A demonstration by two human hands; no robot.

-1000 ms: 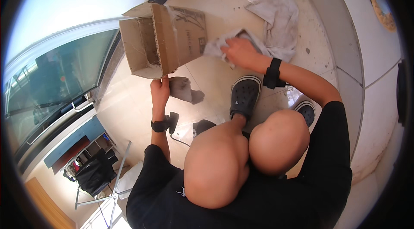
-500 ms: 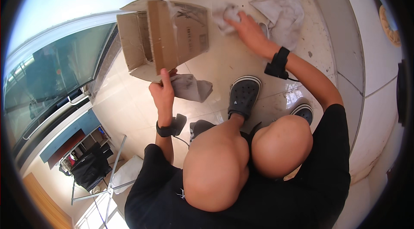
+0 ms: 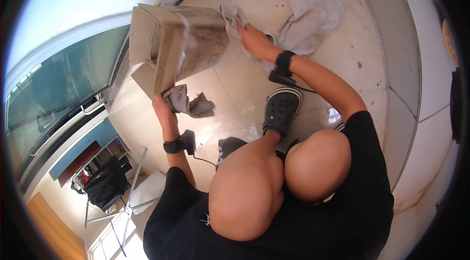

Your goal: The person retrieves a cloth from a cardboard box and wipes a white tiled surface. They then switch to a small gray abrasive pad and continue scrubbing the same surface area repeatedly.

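Observation:
An open cardboard box [image 3: 200, 40] is tilted above the floor, its open end toward the left. My left hand [image 3: 165, 109] is closed at the box's near lower corner, with a stained grey rag [image 3: 196, 106] bunched at the fingers and hanging to the right. My right hand [image 3: 255, 42] grips a second grey rag [image 3: 231, 19], which touches the right end of the box. A larger grey cloth [image 3: 313, 18] lies crumpled on the floor beyond my right hand. Something small and rounded near my right wrist is mostly hidden.
Glossy floor tiles [image 3: 230, 84] carry dark specks. My dark clog [image 3: 283, 111] stands below the rags. On the left are a glass panel [image 3: 68, 84] and a metal folding rack [image 3: 129, 206]. A raised ledge [image 3: 401, 54] curves along the right.
My right hand has moved left with its rag, up to the box. The box has tilted and shifted slightly left, and my left hand has moved left and a little nearer with it.

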